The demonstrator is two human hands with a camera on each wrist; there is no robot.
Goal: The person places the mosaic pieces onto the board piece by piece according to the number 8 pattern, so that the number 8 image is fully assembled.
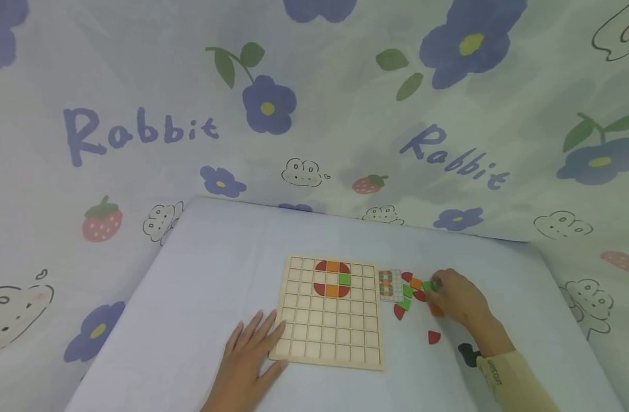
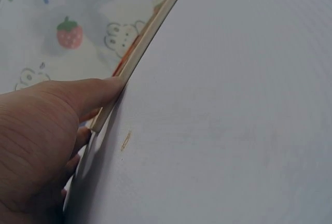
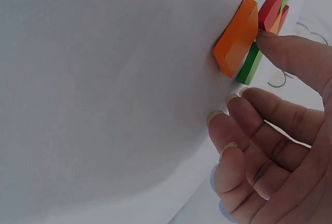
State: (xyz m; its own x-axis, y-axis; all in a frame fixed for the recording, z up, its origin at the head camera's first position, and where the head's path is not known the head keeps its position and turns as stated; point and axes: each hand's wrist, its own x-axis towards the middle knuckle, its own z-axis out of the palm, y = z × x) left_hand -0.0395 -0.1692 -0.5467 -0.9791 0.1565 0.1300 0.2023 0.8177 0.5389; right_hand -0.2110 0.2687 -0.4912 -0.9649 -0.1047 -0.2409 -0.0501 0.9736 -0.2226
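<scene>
A wooden grid board (image 1: 321, 333) lies flat, with red quarter-circle, orange square and green square tiles set in its upper middle cells. Spread along its lower left corner, my left hand (image 1: 249, 360) rests with straight fingers, the thumb (image 2: 98, 94) against the edge. To the right of the board, my right hand (image 1: 461, 300) pinches a green square tile (image 3: 250, 66) between thumb and fingertips, down at the table. Close by its thumb sits an orange tile (image 3: 237, 37). A red tile (image 3: 269, 12) lies just beyond.
A small pattern card (image 1: 390, 286) touches the board's right edge. Loose green tiles (image 1: 407, 290) and red tiles (image 1: 399, 311) are scattered beside it. One red quarter-circle (image 1: 434, 337) lies apart, nearer me. A black object (image 1: 469, 354) is by the right wrist. Printed cloth walls (image 1: 314, 114) stand behind.
</scene>
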